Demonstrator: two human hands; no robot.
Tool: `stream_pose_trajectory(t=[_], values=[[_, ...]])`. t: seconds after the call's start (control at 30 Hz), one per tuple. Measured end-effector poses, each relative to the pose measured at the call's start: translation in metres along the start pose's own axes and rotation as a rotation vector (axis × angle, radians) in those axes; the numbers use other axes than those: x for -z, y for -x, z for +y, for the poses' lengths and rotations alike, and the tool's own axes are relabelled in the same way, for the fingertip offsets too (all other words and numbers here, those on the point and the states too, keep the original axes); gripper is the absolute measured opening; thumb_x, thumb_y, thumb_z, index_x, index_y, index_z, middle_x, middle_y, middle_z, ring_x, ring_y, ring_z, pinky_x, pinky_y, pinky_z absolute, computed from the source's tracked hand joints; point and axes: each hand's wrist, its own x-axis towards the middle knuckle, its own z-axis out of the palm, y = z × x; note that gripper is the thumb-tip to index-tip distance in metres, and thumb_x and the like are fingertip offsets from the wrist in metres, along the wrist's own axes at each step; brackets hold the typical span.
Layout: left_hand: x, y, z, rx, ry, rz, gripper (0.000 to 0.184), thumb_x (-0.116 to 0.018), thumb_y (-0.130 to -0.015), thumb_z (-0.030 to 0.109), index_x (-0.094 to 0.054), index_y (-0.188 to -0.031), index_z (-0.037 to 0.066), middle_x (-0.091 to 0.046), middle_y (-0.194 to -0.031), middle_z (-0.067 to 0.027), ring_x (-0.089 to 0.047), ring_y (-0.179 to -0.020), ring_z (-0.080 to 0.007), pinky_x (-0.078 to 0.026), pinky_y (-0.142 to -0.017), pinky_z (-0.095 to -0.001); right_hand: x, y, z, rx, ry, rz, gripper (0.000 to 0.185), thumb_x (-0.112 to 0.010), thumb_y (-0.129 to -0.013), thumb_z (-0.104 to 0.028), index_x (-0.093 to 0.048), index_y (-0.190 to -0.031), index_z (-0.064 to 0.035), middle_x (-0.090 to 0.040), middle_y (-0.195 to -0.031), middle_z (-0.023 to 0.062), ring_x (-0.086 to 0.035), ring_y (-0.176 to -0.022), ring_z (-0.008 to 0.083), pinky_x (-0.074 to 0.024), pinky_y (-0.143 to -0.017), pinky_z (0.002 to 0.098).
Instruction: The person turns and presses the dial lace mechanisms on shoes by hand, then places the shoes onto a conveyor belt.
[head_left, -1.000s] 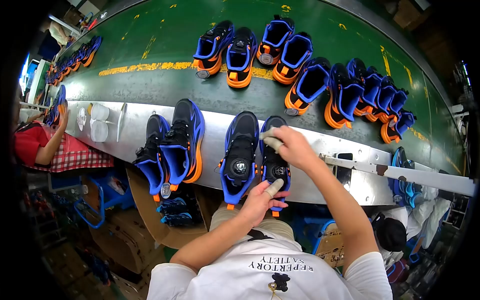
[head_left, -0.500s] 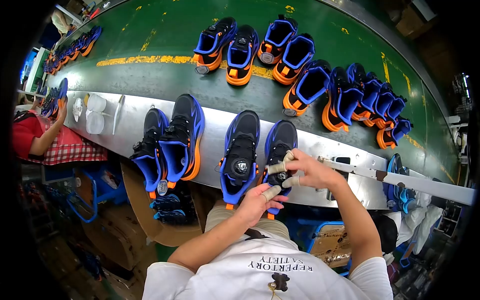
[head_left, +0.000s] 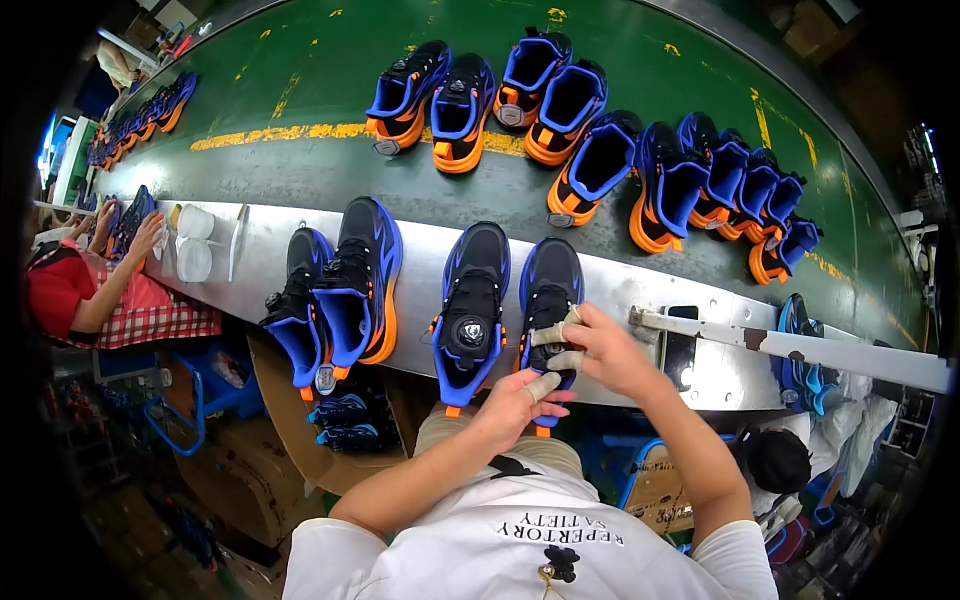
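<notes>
A black and blue sneaker (head_left: 549,285) with a dial on its tongue lies toe away on the metal ledge in front of me. My left hand (head_left: 515,408) is closed at its heel collar, thumb and fingers pinching the edge. From the right, my right hand (head_left: 606,352) has bent fingers on the tongue and dial, which they mostly cover. Pale finger sleeves wrap several fingertips. Just left of it stands the matching sneaker (head_left: 474,275), its round dial visible and no hand on it. Another sneaker (head_left: 368,250) and its mate (head_left: 305,270), with orange soles, sit further left.
Several finished-looking sneakers (head_left: 601,160) stand on the green conveyor belt (head_left: 330,165). A white metal bar (head_left: 800,350) crosses the ledge at right, beside a phone (head_left: 679,345). White round containers (head_left: 194,240) stand at left, near a co-worker in red (head_left: 60,295). An open carton (head_left: 285,410) sits below.
The sneakers on the belt have shifted slightly left. My right hand's fingers have moved a little over the tongue; my left hand stays at the heel. The co-worker's hands now hold a shoe.
</notes>
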Motion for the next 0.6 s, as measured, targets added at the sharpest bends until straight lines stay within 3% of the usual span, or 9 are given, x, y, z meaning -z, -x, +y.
stream_pose_trajectory(t=[0.07, 0.17, 0.2, 0.3, 0.33, 0.43, 0.47, 0.57, 0.6], values=[[-0.003, 0.000, -0.006, -0.043, 0.030, 0.000, 0.025, -0.052, -0.098, 0.015, -0.055, -0.116, -0.001, -0.061, -0.113, -0.0099, -0.063, -0.102, -0.0227, -0.054, -0.077, -0.0312, -0.013, 0.007, -0.011, -0.189, -0.007, 0.086, 0.039, -0.077, -0.070, -0.013, -0.068, -0.108, -0.0105, -0.049, -0.080, 0.0078, -0.050, -0.064, 0.0203, -0.0439, -0.059, 0.0321], [-0.006, -0.001, -0.007, -0.052, 0.036, -0.001, 0.025, -0.051, -0.098, 0.013, -0.055, -0.118, -0.001, -0.061, -0.113, -0.0096, -0.063, -0.101, -0.0221, -0.054, -0.077, -0.0316, -0.041, 0.021, -0.011, -0.328, 0.010, 0.326, 0.039, -0.079, -0.069, -0.019, -0.071, -0.106, -0.0135, -0.044, -0.075, 0.0026, -0.043, -0.057, 0.0143, -0.0373, -0.053, 0.0275], [-0.005, -0.002, -0.006, -0.046, 0.037, -0.004, 0.024, -0.051, -0.098, 0.012, -0.055, -0.117, -0.001, -0.061, -0.113, -0.0096, -0.063, -0.100, -0.0221, -0.054, -0.077, -0.0317, -0.033, 0.019, -0.014, -0.356, -0.051, 0.259, 0.039, -0.079, -0.070, -0.020, -0.070, -0.107, -0.0134, -0.044, -0.076, 0.0031, -0.045, -0.063, 0.0141, -0.0392, -0.057, 0.0270], [-0.006, -0.001, -0.006, -0.028, 0.040, -0.008, 0.024, -0.050, -0.098, 0.012, -0.055, -0.117, -0.001, -0.061, -0.112, -0.0099, -0.064, -0.100, -0.0224, -0.054, -0.077, -0.0319, 0.001, 0.009, -0.007, -0.136, -0.132, 0.053, 0.038, -0.078, -0.070, -0.019, -0.070, -0.108, -0.0140, -0.045, -0.079, 0.0044, -0.047, -0.071, 0.0148, -0.0411, -0.064, 0.0272], [-0.006, -0.001, -0.006, -0.021, 0.043, -0.009, 0.024, -0.050, -0.098, 0.012, -0.055, -0.117, -0.002, -0.061, -0.111, -0.0101, -0.064, -0.099, -0.0225, -0.054, -0.077, -0.0320, 0.008, 0.007, -0.010, -0.171, -0.169, -0.019, 0.038, -0.077, -0.071, -0.017, -0.070, -0.109, -0.0147, -0.045, -0.081, 0.0054, -0.047, -0.078, 0.0158, -0.0418, -0.070, 0.0277], [-0.012, 0.000, -0.015, -0.066, 0.094, 0.027, 0.025, -0.051, -0.097, 0.012, -0.054, -0.117, -0.002, -0.061, -0.110, -0.0107, -0.064, -0.100, -0.0232, -0.054, -0.079, -0.0328, -0.008, 0.008, -0.005, -0.084, -0.015, 0.049, 0.038, -0.077, -0.072, -0.016, -0.070, -0.109, -0.0154, -0.044, -0.080, 0.0050, -0.047, -0.072, 0.0160, -0.0416, -0.065, 0.0272], [-0.012, -0.001, -0.017, -0.066, 0.098, 0.014, 0.026, -0.051, -0.097, 0.012, -0.054, -0.118, -0.002, -0.061, -0.110, -0.0108, -0.064, -0.100, -0.0232, -0.054, -0.080, -0.0329, -0.017, 0.016, -0.013, -0.291, -0.012, 0.093, 0.033, -0.075, -0.074, -0.016, -0.068, -0.105, -0.0132, -0.049, -0.084, 0.0104, -0.054, -0.075, 0.0257, -0.0458, -0.066, 0.0348], [-0.010, 0.001, -0.015, -0.049, 0.074, -0.037, 0.027, -0.052, -0.097, 0.013, -0.053, -0.119, -0.003, -0.062, -0.109, -0.0107, -0.064, -0.098, -0.0229, -0.054, -0.080, -0.0326, -0.035, 0.029, -0.016, -0.266, 0.027, 0.316, 0.029, -0.074, -0.075, -0.016, -0.068, -0.102, -0.0113, -0.049, -0.081, 0.0097, -0.055, -0.073, 0.0241, -0.0456, -0.064, 0.0356], [-0.010, 0.007, -0.008, -0.023, 0.040, -0.059, 0.028, -0.052, -0.097, 0.013, -0.053, -0.119, -0.004, -0.062, -0.108, -0.0103, -0.064, -0.097, -0.0225, -0.054, -0.080, -0.0322, -0.022, 0.027, -0.016, -0.343, -0.003, 0.185, 0.029, -0.073, -0.077, -0.016, -0.067, -0.104, -0.0103, -0.049, -0.078, 0.0075, -0.054, -0.070, 0.0212, -0.0447, -0.063, 0.0344]])
